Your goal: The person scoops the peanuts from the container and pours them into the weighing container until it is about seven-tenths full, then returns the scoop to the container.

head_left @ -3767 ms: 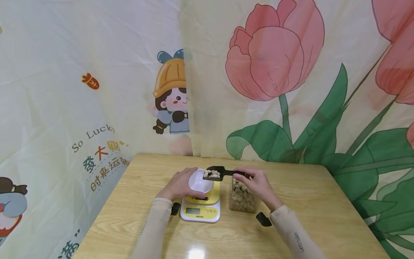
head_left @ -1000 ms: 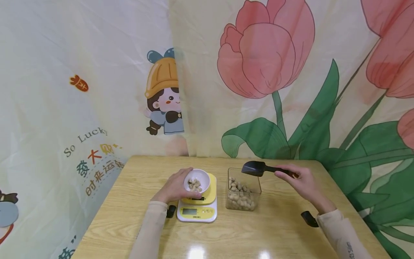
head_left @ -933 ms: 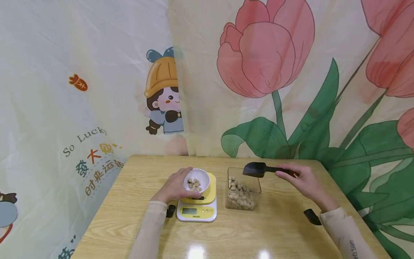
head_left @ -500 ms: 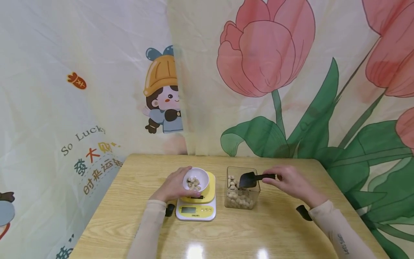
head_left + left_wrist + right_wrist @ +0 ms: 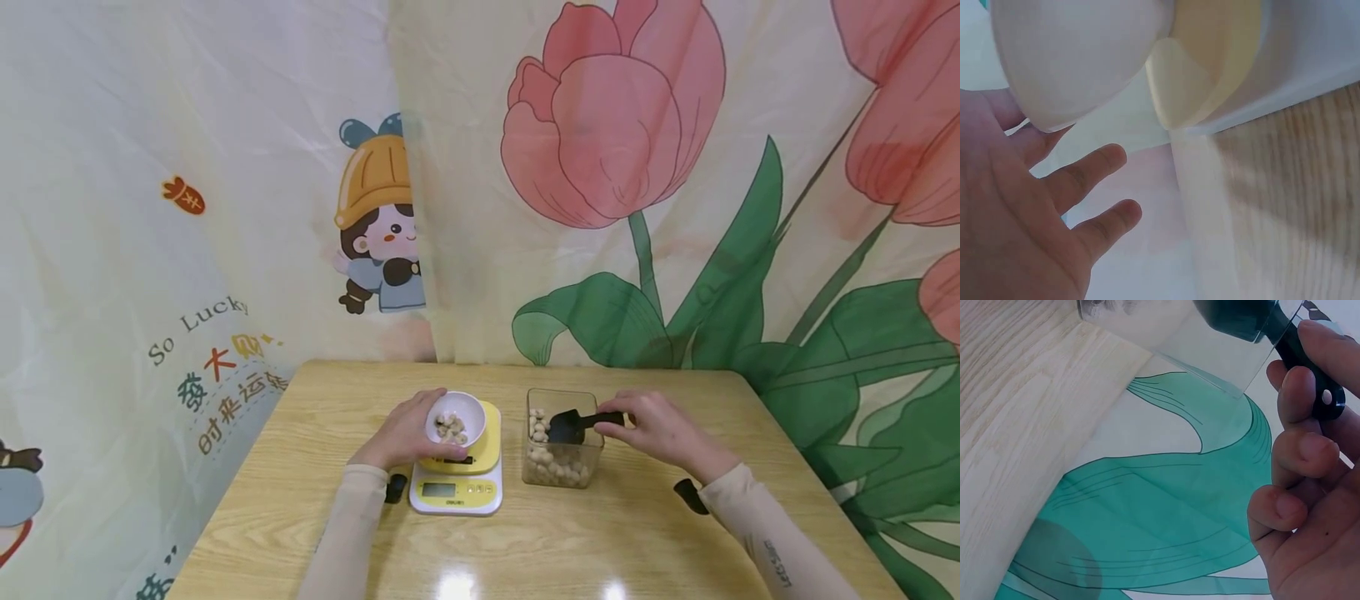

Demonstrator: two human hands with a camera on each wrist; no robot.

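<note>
My left hand (image 5: 402, 433) grips the rim of a small white bowl (image 5: 475, 415), its thumb at the front. The bowl leans with its opening toward the camera over a yellow and white kitchen scale (image 5: 456, 495) and has a few pale nut-like pieces (image 5: 451, 428) inside. The left wrist view shows the bowl (image 5: 1079, 56) close above the yellow platform, with two fingers spread free of it. My right hand (image 5: 660, 429) pinches the handle of a black scoop (image 5: 567, 427). The scoop's blade is down inside a clear square container (image 5: 528, 462) of the same pieces; its tip is hidden.
The scale and container stand side by side on a wooden table (image 5: 480, 550), a narrow gap between them. A printed cloth (image 5: 465, 292) hangs right behind the table's back edge. Black straps with dark blocks (image 5: 690, 497) sit at the wrists.
Earlier the scoop held pieces over the empty bowl; these now lie in the bowl. My right hand moved right, then lowered the emptied scoop into the container. My left hand kept its grip.
</note>
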